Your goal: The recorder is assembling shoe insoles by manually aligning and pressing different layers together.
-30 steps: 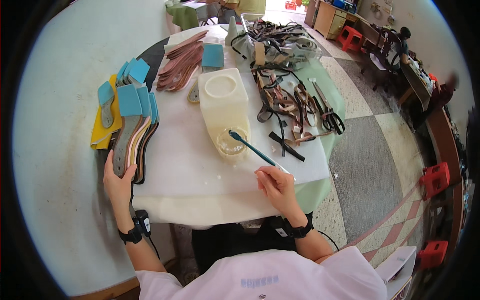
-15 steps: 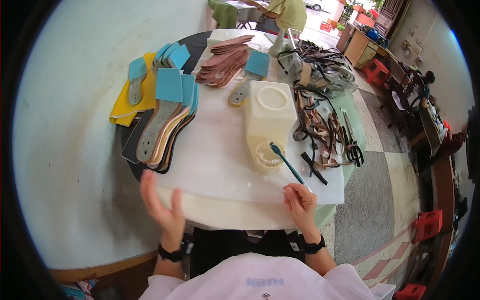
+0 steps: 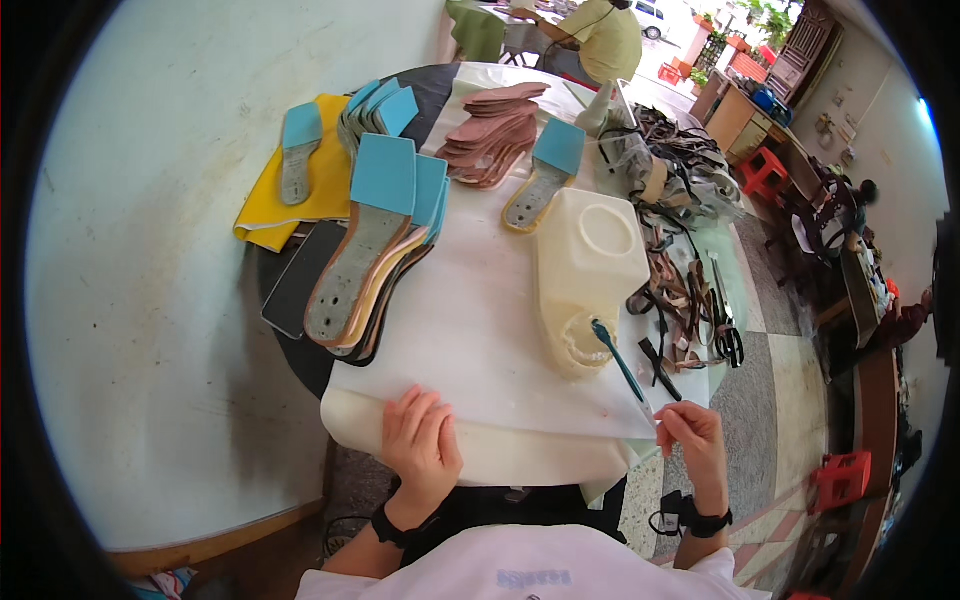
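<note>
My left hand (image 3: 420, 440) lies on the table's front edge with its fingers stretched out, holding nothing. At the front right, my right hand (image 3: 695, 445) has thumb and fingers pinched together beside the handle end of a teal brush (image 3: 622, 365). Whatever the pinch holds, if anything, is too small to make out. The brush head rests at the glue-smeared opening of a cream plastic jug (image 3: 590, 250) lying on its side. Left of the jug, a stack of sandal soles (image 3: 340, 285) with light-blue covered ends sits above my left hand.
Pinkish-brown sole pieces (image 3: 492, 130) are piled farther back, near a single blue-ended sole (image 3: 548, 172). Dark straps (image 3: 685, 150) and scissors (image 3: 728, 330) cover the right side. A yellow cloth (image 3: 262, 218) and dark phone-like slab (image 3: 300, 285) lie left. Another person (image 3: 600, 45) sits beyond.
My left hand has come down from the air onto the table's front edge. The view has shifted left, so the tabletop things appear farther right. My right hand remains near the brush handle.
</note>
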`<state>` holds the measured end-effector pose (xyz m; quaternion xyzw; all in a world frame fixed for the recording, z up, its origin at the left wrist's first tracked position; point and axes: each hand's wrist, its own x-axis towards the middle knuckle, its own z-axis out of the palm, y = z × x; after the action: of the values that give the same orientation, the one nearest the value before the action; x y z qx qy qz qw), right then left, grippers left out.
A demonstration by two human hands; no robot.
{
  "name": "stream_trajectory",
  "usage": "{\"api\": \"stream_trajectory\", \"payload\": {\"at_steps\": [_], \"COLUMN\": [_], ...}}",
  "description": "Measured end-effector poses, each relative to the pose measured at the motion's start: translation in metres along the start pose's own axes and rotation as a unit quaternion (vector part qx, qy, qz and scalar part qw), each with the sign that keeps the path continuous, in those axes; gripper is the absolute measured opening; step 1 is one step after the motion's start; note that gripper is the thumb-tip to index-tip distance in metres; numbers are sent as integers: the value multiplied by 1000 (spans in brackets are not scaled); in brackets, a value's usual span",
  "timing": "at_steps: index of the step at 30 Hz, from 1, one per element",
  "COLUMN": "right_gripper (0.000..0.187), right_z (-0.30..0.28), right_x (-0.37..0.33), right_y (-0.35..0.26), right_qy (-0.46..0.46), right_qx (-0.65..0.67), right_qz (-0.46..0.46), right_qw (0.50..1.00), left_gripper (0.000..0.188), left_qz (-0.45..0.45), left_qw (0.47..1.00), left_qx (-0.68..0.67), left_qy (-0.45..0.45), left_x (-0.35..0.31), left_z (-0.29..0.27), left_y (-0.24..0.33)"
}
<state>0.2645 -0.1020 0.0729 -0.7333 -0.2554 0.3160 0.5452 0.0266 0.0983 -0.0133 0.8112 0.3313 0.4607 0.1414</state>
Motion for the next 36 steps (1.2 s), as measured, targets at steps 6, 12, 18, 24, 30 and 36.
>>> {"api": "stream_trajectory", "payload": {"at_steps": [6,12,18,24,30,36], "right_gripper": [15,12,13,15,13,13], "right_z": [-12,-4,6,8,17,44], "right_x": [15,38,39,26,12,-1], "right_y": [-29,-60,-49,-31,-3,32], "right_qy": [-34,-67,-133,-155,-60,37], "right_qx": [-82,-162,-159,-160,-109,-19], "right_qz": [8,-47,-36,12,-66,-129], "right_qw": [996,983,978,975,990,991], "left_gripper": [5,4,4,6,6,5], "left_qz": [-8,-21,-15,-17,-19,-11], "left_qw": [1000,999,999,999,999,999], "left_qx": [19,20,21,14,27,4], "left_qy": [0,15,22,33,43,45], "left_x": [-2,-3,-3,-3,-4,-1], "left_z": [2,4,2,4,3,-9], "left_y": [0,-1,-2,-2,-1,-1]}}
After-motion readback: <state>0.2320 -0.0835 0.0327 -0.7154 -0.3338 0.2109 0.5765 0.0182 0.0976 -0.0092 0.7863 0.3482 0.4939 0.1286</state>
